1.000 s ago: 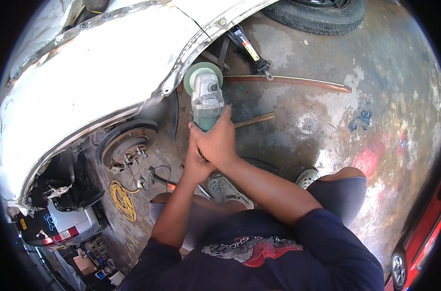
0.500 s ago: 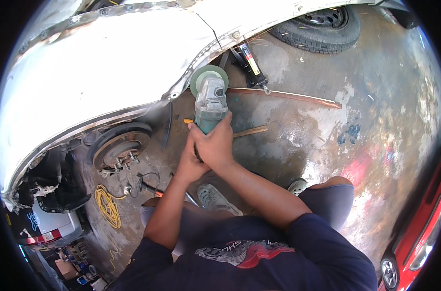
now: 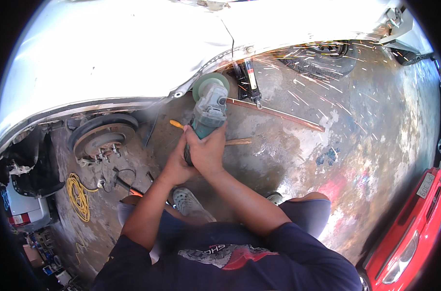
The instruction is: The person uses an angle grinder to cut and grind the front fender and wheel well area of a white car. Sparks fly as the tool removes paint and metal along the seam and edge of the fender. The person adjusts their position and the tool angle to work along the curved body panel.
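Observation:
Both my hands are closed round a teal and grey angle grinder point(image 3: 209, 116). My right hand point(image 3: 208, 151) wraps its body from the right, and my left hand point(image 3: 177, 162) grips further back on the left, partly covered by the right. The pale green disc point(image 3: 201, 83) meets the bare lower edge of a white car body panel point(image 3: 108, 53), right where the panel curves up into an arch. Sparks point(image 3: 322, 92) fly off to the right in long streaks. A small yellow piece point(image 3: 176, 124) shows just left of the grinder.
A loose tyre point(image 3: 322, 63) lies at the back right, near a black shock absorber point(image 3: 249, 85) and a long thin strip point(image 3: 278, 114). Brake disc hub point(image 3: 104, 140) and coiled yellow cord point(image 3: 78, 196) are at left. A red car point(image 3: 405, 237) stands at right.
Sparks have grown from a few near the tyre to a wide spray across the right side. The view has shifted; my hands keep their hold, with the disc still at the panel edge.

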`<state>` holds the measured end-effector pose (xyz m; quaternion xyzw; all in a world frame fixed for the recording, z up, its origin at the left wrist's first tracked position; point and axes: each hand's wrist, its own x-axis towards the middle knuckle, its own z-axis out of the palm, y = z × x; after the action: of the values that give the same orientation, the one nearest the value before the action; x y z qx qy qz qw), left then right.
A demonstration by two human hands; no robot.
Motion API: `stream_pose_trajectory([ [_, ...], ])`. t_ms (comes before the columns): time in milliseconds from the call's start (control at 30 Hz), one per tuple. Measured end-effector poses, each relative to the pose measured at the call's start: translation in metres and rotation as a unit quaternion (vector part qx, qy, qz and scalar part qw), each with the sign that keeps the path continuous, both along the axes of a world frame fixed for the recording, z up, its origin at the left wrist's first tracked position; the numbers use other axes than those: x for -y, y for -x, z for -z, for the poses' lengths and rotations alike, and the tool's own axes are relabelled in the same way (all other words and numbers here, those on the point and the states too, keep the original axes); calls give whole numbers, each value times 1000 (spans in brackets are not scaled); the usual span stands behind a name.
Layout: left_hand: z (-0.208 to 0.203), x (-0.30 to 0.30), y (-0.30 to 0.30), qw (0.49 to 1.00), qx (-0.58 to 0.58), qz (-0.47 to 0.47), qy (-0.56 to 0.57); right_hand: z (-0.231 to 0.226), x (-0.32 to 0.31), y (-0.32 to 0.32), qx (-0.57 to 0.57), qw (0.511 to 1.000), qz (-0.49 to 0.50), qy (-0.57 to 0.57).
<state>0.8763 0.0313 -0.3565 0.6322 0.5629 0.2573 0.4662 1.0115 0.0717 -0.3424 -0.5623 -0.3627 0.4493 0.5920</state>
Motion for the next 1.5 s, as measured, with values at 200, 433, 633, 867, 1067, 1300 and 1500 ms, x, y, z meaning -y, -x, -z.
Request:
stream_pose_trajectory([
  [200, 3, 1, 2, 998, 34, -10, 45, -2, 2, 0, -4, 1000, -9, 11],
  [433, -4, 2, -2, 998, 21, -30, 53, 0, 1, 0, -22, 1000, -14, 8],
  [633, -5, 0, -4, 1000, -6, -17, 3, 11, -2, 1, 19, 1000, -1, -16],
  [867, 4, 1, -1, 1000, 20, -10, 7, -11, 3, -5, -26, 999, -26, 31],
  [1067, 4, 4, -2, 998, 50, -16, 15, -2, 3, -1, -7, 1000, -10, 0],
  [1300, 9, 7, 4, 999, 27, -18, 13, -5, 4, 0, -10, 1000, -14, 8],
  [1500, 9, 4, 4, 1000, 7, -12, -1, -2, 2, 0, -16, 1000, -12, 7],
])
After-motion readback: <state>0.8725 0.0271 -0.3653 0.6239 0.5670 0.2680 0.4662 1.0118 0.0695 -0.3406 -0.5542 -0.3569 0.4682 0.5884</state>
